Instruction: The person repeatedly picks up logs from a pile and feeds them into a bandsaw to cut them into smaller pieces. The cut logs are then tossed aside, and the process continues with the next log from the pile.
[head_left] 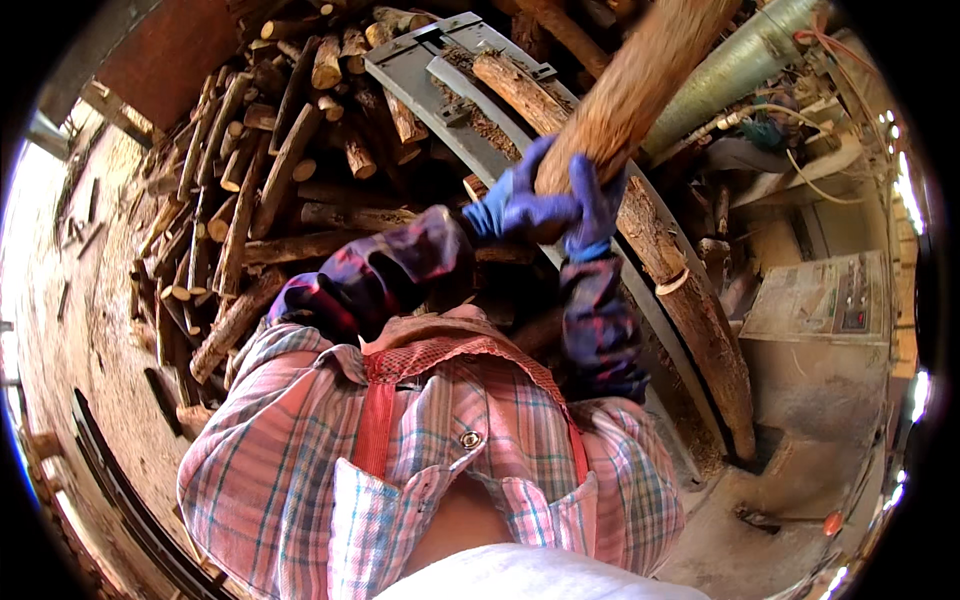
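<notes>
A thick, peeled brown log (pixel 630 90) slants up toward the top edge, raised over a grey metal trough (pixel 412 75). My left hand (pixel 520 203), in a blue-purple glove, is closed round the log's near end. My right hand (pixel 597 205), gloved alike, grips that same end from the other side. Below the hands, a bark-covered log (pixel 705 335) lies along the trough. Another log (pixel 520 88) rests farther up it, partly hidden behind the raised one. Wood chips and bark bits are scattered in the trough.
A large pile of cut logs (pixel 290 180) fills the left side, close to my left arm. At the right are a thick metal pipe (pixel 735 85), a dusty panel box (pixel 820 300) and loose cords. A dark rail (pixel 120 500) runs along the lower left.
</notes>
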